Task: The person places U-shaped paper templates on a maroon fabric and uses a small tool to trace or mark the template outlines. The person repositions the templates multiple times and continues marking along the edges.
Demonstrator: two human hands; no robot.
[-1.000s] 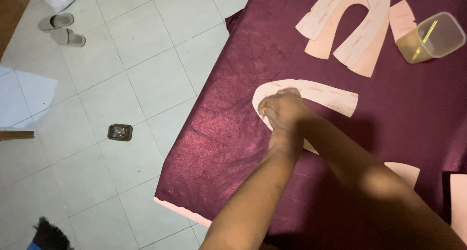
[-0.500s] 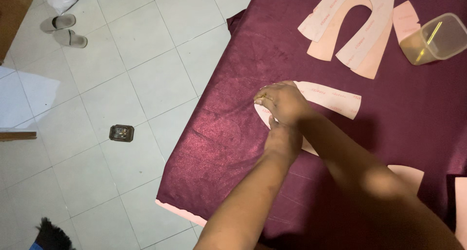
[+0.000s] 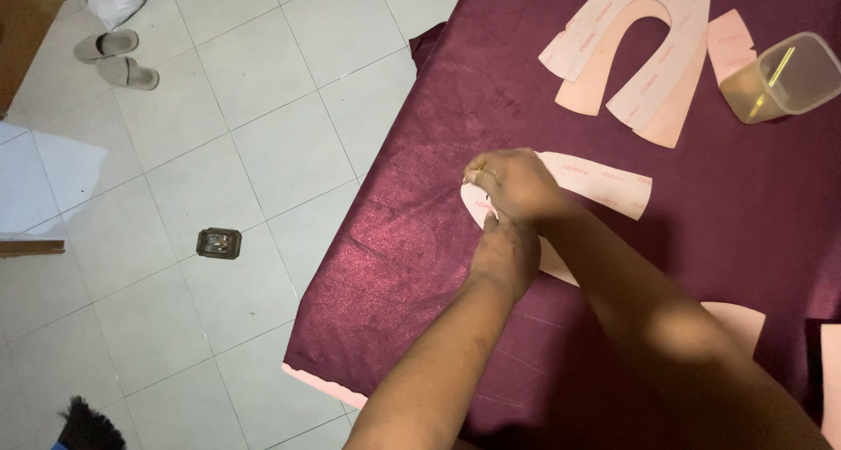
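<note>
A pale pink U-shaped paper pattern (image 3: 604, 183) lies flat on dark maroon fabric (image 3: 420, 248). My left hand (image 3: 504, 253) presses down on the pattern's curved end, fingers curled. Just above and touching it, my right hand (image 3: 517, 183) crosses over from the right, closed around what looks like a small yellowish piece (image 3: 479, 164) at the pattern's left edge. The middle of the pattern is hidden under both hands. Faint curved outlines show on the fabric to the left of the hands.
Larger stacked pink U-shaped patterns (image 3: 648, 56) and a clear plastic tub (image 3: 784, 77) lie at the far right. More pink pieces (image 3: 740, 323) sit by my right arm. The fabric's left edge overhangs a tiled floor with slippers (image 3: 118, 57) and a small dark object (image 3: 219, 242).
Both hands stay on the pattern's curved end. My right hand has crept slightly left along the edge, and my left hand has shifted a little beneath it.
</note>
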